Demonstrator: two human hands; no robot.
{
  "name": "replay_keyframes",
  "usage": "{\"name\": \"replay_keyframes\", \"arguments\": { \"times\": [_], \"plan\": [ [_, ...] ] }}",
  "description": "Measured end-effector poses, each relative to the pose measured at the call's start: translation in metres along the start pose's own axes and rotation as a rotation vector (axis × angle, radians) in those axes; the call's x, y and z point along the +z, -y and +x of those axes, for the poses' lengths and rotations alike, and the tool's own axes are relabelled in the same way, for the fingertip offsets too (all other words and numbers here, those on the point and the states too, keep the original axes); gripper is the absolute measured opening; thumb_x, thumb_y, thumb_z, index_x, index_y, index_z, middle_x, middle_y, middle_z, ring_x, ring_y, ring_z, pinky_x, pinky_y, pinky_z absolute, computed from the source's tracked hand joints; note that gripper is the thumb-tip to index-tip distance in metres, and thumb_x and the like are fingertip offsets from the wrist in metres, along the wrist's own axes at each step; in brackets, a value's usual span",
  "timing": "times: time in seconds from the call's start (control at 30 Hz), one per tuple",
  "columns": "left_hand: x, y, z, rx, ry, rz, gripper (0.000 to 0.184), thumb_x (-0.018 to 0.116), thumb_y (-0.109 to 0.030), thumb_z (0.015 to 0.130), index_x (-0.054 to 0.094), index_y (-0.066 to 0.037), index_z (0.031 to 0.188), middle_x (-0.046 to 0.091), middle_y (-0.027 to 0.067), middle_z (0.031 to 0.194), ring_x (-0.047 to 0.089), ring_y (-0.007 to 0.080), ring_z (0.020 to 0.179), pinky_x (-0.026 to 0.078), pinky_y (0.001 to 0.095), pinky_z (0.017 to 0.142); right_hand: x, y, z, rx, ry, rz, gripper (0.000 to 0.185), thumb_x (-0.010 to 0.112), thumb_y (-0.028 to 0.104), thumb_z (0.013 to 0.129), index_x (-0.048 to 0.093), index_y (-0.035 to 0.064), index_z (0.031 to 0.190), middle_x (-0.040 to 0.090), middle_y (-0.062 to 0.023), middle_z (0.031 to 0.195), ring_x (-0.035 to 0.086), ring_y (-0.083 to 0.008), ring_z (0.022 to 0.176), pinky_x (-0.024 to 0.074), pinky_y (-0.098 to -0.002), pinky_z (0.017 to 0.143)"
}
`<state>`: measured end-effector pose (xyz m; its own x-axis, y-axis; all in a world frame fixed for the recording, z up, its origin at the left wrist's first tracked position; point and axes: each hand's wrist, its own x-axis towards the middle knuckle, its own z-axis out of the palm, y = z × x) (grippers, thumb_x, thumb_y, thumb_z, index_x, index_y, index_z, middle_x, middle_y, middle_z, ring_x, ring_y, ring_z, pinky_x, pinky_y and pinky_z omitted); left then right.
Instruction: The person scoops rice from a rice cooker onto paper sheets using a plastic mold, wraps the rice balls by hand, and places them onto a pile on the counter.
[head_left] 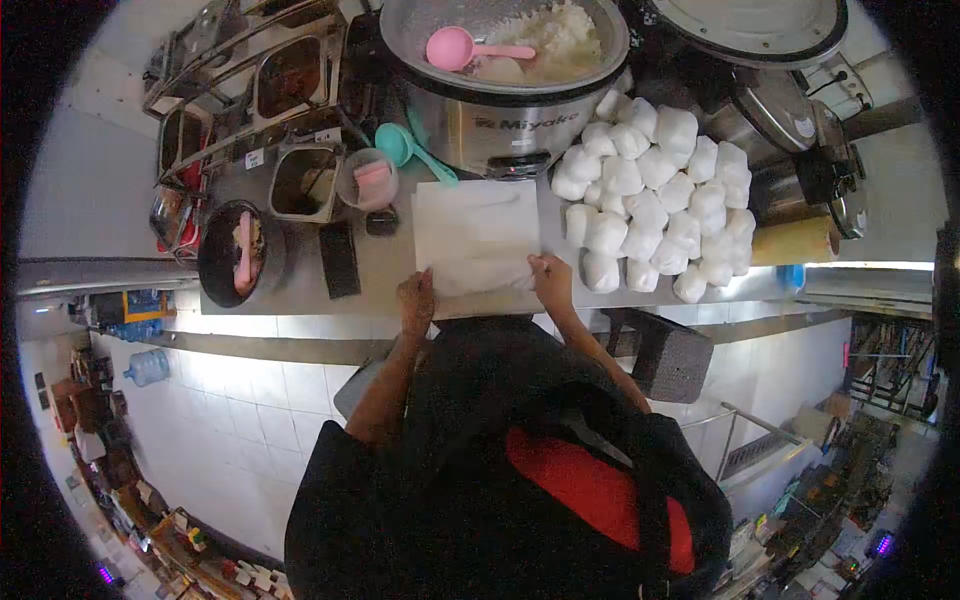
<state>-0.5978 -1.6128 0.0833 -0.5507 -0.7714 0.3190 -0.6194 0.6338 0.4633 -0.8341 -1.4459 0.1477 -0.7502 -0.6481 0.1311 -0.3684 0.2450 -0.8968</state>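
Observation:
A stack of white paper sheets point(476, 220) lies on the counter in front of the rice cooker. Across its near edge is a white wrapped or folded bundle point(482, 274). My left hand point(416, 299) pinches the bundle's left end, and my right hand point(550, 282) has its fingers closed on the right end. What is inside the bundle is hidden. To the right sits a pile of several white wrapped packets point(660, 200). The open rice cooker point(520, 115) holds white rice point(565, 40) and a pink scoop point(450, 48).
On the left are metal food trays point(305, 182), a black bowl point(232, 255) with a pink spoon, a turquoise ladle point(394, 145), a clear cup point(367, 178) and a black phone-like object point(340, 260). A stool point(675, 355) stands below the counter.

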Motion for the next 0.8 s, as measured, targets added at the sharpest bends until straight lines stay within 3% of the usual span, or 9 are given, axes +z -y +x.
{"name": "replay_keyframes", "arguments": {
  "times": [0.1, 0.23, 0.3, 0.4, 0.43, 0.53, 0.63, 0.7, 0.8],
  "plan": [
    [-0.010, -0.003, 0.001, 0.218, -0.204, 0.152, 0.018, 0.062, -0.017, 0.085, 0.059, -0.001, 0.078, 0.053, 0.0127, 0.064, 0.051, 0.0340, 0.069, 0.040, 0.0458, 0.072, -0.005, -0.005, 0.007, -0.075, 0.107, -0.299, 0.034, 0.060, 0.027, 0.087, 0.056, -0.0004, 0.067, 0.057, -0.0146, 0.065, 0.054, -0.0333, 0.060, 0.0428, -0.0383, 0.056],
    [-0.014, 0.000, 0.001, 0.060, -0.070, 0.071, 0.017, 0.064, -0.018, 0.083, 0.060, -0.003, 0.076, 0.055, 0.0126, 0.069, 0.051, 0.0339, 0.072, 0.039, 0.0470, 0.069, 0.004, -0.014, 0.013, -0.325, -0.018, -0.312, 0.041, 0.057, 0.031, 0.089, 0.052, 0.0010, 0.060, 0.053, -0.0150, 0.058, 0.053, -0.0343, 0.059, 0.0399, -0.0435, 0.056],
    [-0.020, -0.002, 0.004, -0.015, -0.069, -0.093, 0.015, 0.065, -0.018, 0.081, 0.061, -0.005, 0.074, 0.055, 0.0117, 0.068, 0.051, 0.0330, 0.074, 0.038, 0.0468, 0.069, -0.001, 0.003, 0.020, -0.273, 0.071, -0.383, 0.043, 0.055, 0.033, 0.089, 0.053, 0.0026, 0.059, 0.054, -0.0151, 0.059, 0.054, -0.0351, 0.060, 0.0396, -0.0462, 0.059],
    [-0.020, -0.007, 0.006, 0.143, -0.172, 0.277, 0.016, 0.066, -0.020, 0.080, 0.062, -0.008, 0.072, 0.057, 0.0097, 0.067, 0.052, 0.0315, 0.079, 0.036, 0.0475, 0.069, -0.001, -0.001, 0.020, -0.251, 0.171, -0.522, 0.045, 0.051, 0.035, 0.090, 0.054, 0.0043, 0.058, 0.055, -0.0157, 0.060, 0.055, -0.0360, 0.062, 0.0396, -0.0485, 0.064],
    [-0.019, -0.009, 0.009, 0.086, -0.117, 0.295, 0.015, 0.066, -0.021, 0.080, 0.062, -0.008, 0.074, 0.058, 0.0096, 0.071, 0.052, 0.0315, 0.082, 0.036, 0.0477, 0.070, 0.001, -0.005, 0.020, -0.256, 0.201, -0.572, 0.046, 0.050, 0.036, 0.090, 0.054, 0.0048, 0.057, 0.056, -0.0160, 0.060, 0.055, -0.0363, 0.063, 0.0397, -0.0489, 0.066],
    [-0.022, -0.018, 0.018, -0.041, 0.022, 0.308, 0.015, 0.065, -0.024, 0.080, 0.064, -0.009, 0.080, 0.061, 0.0103, 0.085, 0.052, 0.0321, 0.088, 0.035, 0.0493, 0.072, 0.005, -0.015, 0.015, -0.238, 0.221, -0.858, 0.031, 0.051, 0.032, 0.088, 0.066, 0.0067, 0.077, 0.061, -0.0102, 0.064, 0.060, -0.0292, 0.063, 0.0452, -0.0454, 0.070],
    [-0.032, -0.011, 0.021, -0.080, 0.023, 0.320, 0.021, 0.064, -0.028, 0.082, 0.063, -0.008, 0.086, 0.060, 0.0132, 0.097, 0.051, 0.0341, 0.092, 0.034, 0.0516, 0.076, 0.001, -0.081, 0.019, -0.007, 0.189, -0.775, 0.036, 0.049, 0.035, 0.089, 0.060, 0.0044, 0.075, 0.060, -0.0176, 0.071, 0.058, -0.0368, 0.075, 0.0383, -0.0502, 0.076],
    [-0.026, 0.003, 0.021, -0.100, -0.087, 0.404, 0.025, 0.064, -0.029, 0.082, 0.062, -0.006, 0.092, 0.058, 0.0154, 0.102, 0.051, 0.0354, 0.093, 0.034, 0.0523, 0.078, -0.010, -0.034, 0.032, -0.032, 0.208, -0.756, 0.033, 0.054, 0.036, 0.086, 0.059, 0.0035, 0.089, 0.060, -0.0187, 0.085, 0.056, -0.0360, 0.087, 0.0378, -0.0510, 0.080],
    [-0.072, -0.047, 0.043, -0.047, -0.180, 0.026, 0.029, 0.063, -0.029, 0.083, 0.060, -0.004, 0.097, 0.057, 0.0173, 0.103, 0.051, 0.0366, 0.098, 0.035, 0.0536, 0.083, 0.004, 0.084, 0.034, -0.288, 0.164, -0.501, 0.054, 0.066, 0.040, 0.076, 0.053, 0.0020, 0.112, 0.052, -0.0199, 0.109, 0.048, -0.0353, 0.108, 0.0363, -0.0498, 0.090]
  ]
}}
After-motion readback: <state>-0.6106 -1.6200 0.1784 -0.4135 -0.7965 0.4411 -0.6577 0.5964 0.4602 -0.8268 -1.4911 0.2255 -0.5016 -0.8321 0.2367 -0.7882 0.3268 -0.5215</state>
